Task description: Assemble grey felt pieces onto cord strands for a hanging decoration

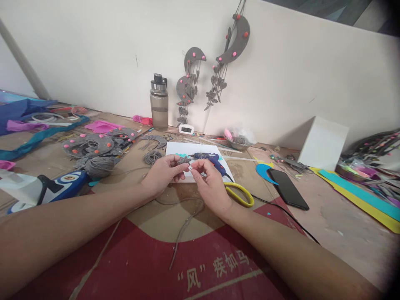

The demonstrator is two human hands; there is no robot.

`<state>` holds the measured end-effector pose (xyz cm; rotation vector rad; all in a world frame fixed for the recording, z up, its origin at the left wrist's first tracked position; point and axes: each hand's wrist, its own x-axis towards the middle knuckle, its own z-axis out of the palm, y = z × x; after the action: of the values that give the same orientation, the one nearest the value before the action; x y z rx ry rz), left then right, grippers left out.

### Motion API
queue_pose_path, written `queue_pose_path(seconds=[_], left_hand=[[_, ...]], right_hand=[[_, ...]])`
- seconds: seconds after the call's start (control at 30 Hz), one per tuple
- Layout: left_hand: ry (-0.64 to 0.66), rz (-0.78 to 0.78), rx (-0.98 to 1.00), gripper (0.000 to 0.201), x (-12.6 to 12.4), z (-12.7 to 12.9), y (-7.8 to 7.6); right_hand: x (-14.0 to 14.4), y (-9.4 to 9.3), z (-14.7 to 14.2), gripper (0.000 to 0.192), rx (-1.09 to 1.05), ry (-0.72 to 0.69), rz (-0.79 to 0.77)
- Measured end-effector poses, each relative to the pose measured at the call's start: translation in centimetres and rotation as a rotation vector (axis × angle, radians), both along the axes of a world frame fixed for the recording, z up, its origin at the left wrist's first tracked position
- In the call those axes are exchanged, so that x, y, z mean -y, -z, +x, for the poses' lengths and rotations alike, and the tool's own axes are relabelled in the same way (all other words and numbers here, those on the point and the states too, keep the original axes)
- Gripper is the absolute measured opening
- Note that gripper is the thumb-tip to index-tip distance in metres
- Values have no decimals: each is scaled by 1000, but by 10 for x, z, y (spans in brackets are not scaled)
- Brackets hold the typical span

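My left hand pinches a small grey felt piece between thumb and fingers, above a white sheet. Close beside it, my right hand has its thumb and fingertips drawn together at a tiny whitish bit; what it is cannot be made out. Just behind the fingers lies a blue glue gun, partly hidden by the right hand. Yellow-handled scissors rest by the right wrist, blades hidden. Grey yarn trails on the cardboard below both hands.
A water bottle and small clock stand by the wall, under hanging grey moon ornaments. Felt moons and a yarn ball lie left, near a power strip. At right are a phone and the black cord.
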<state>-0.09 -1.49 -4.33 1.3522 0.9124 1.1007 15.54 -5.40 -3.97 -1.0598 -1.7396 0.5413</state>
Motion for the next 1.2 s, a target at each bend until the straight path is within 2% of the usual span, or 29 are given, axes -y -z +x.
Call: queue_pose_path(seconds=[0.17, 0.43, 0.67, 0.8, 0.97, 1.2], left_hand=[[6, 78, -58, 28, 1, -1, 2], [25, 128, -153, 25, 0, -2, 1], [66, 86, -106, 24, 4, -2, -1], [90, 83, -49, 22, 6, -2, -2], [101, 74, -34, 23, 8, -1, -5], [55, 47, -8, 22, 5, -1, -1]], right_hand=[[-2, -1, 1, 8, -16, 70, 18], [-4, -1, 2, 10, 18, 102, 58], [-4, -2, 0, 18, -33, 154, 3], [-4, -3, 1, 8, 2, 122, -29], [-5, -4, 2, 15, -35, 106, -124], [-5, -3, 2, 18, -109, 79, -222]])
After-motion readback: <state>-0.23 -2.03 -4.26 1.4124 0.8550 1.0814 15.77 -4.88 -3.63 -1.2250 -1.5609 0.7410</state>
